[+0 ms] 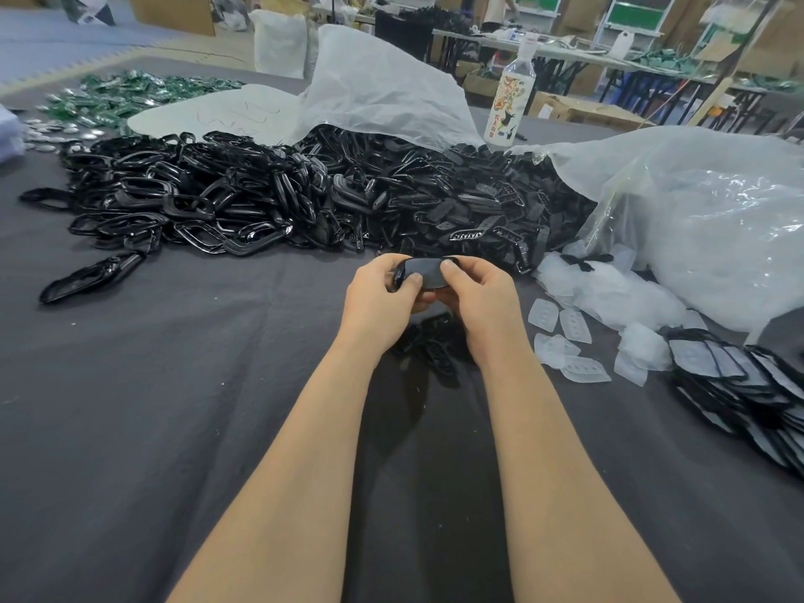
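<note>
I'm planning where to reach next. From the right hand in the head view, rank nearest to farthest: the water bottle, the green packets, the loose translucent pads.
1. Translucent pads, just right of the right hand gripping the black shell.
2. Water bottle, standing beyond the black pile, slightly right.
3. Green packets, far back on the left.

Glossy black shell (424,274) over a dark grey cloth (174,406). Black frames (195,206) heaped behind — green boards (122,95) far left, frosted white pads (574,326) right. The bottle (509,106) is clear — label white, red and yellow.
</note>
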`<state>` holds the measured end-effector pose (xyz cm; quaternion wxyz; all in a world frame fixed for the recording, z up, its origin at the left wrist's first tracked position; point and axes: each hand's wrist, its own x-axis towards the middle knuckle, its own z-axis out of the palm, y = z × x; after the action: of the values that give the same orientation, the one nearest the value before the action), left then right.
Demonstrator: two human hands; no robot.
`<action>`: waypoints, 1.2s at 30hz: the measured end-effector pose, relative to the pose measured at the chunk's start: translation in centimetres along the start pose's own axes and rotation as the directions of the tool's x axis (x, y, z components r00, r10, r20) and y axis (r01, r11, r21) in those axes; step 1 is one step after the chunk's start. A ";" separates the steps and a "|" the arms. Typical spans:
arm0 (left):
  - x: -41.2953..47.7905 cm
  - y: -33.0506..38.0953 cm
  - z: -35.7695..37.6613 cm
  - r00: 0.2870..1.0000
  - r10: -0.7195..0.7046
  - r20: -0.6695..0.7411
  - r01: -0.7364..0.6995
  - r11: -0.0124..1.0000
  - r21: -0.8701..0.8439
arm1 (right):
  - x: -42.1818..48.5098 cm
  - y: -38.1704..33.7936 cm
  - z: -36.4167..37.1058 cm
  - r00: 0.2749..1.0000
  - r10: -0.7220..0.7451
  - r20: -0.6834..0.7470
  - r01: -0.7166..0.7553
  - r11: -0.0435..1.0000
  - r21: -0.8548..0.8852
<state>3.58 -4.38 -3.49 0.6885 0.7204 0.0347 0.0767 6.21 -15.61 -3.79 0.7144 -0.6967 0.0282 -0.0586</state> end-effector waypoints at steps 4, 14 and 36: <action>0.0 0.0 0.0 0.998 -0.013 -0.063 0.015 1.000 0.020 | -0.1 -0.1 0.1 0.999 -0.047 0.001 0.047 0.998 -0.051; 0.1 0.0 0.0 0.982 -0.104 -0.159 0.077 0.983 -0.166 | -0.6 -0.2 0.5 0.993 -0.072 0.096 0.086 0.985 -0.151; 0.3 0.0 -0.1 0.972 -0.204 -0.117 0.161 0.940 -0.302 | -0.9 -0.2 0.8 0.984 -0.100 0.150 0.144 0.938 -0.316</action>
<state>3.80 -4.20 -3.43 0.7865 0.5974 0.1402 0.0694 5.43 -14.69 -3.59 0.5847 -0.8079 -0.0529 -0.0516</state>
